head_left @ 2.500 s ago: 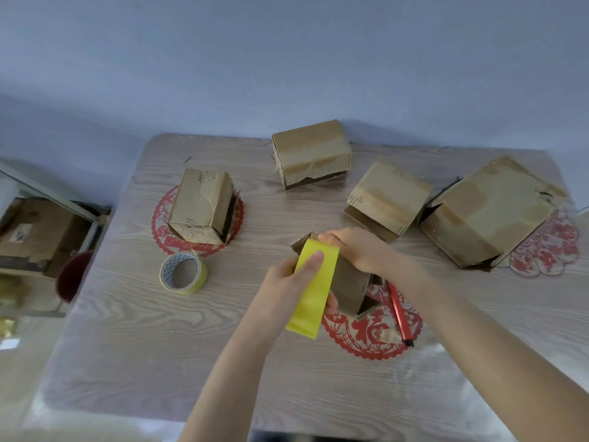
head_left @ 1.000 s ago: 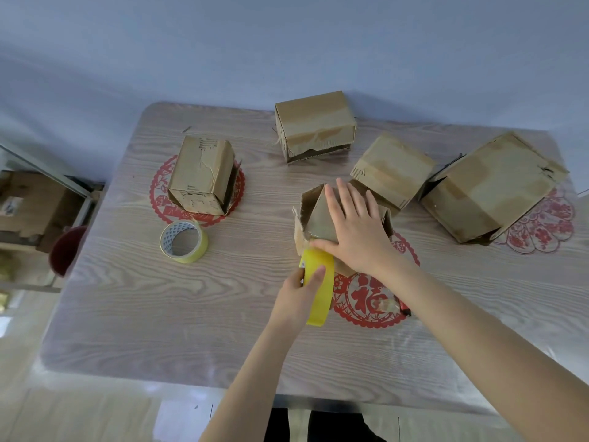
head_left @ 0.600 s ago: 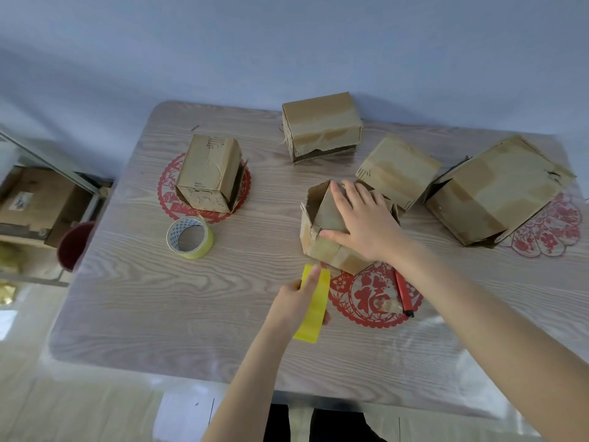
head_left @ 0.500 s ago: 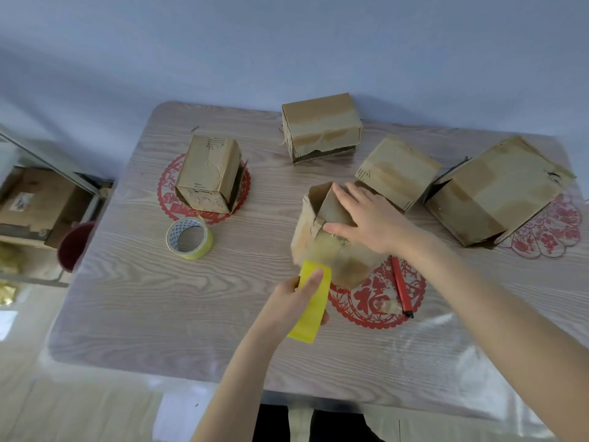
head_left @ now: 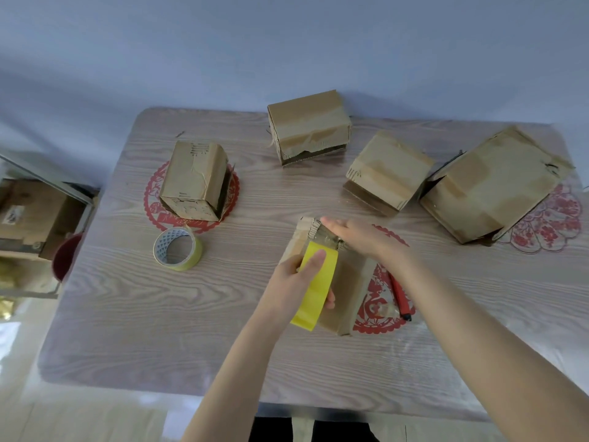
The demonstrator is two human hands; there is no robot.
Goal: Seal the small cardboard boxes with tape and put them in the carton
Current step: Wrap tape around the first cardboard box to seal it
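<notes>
Pinching tape strip (head_left: 321, 290) against box (head_left: 352, 282)

left grip (head_left: 296, 282): bare | right grip (head_left: 360, 239): bare | forearms (head_left: 229, 378): bare, unsleeved | dark garment (head_left: 344, 433) at lower edge

One view only: head-worn, wide-angle. It looks forward and steeply down over the table (head_left: 127, 314) from the near edge, with most of the tabletop in frame and its edges bowed. Left hand (head_left: 296, 282) and right hand (head_left: 360, 237) are near centre, closest to the lens. Wall (head_left: 287, 43) fills the top, floor (head_left: 32, 409) the lower left.
</notes>
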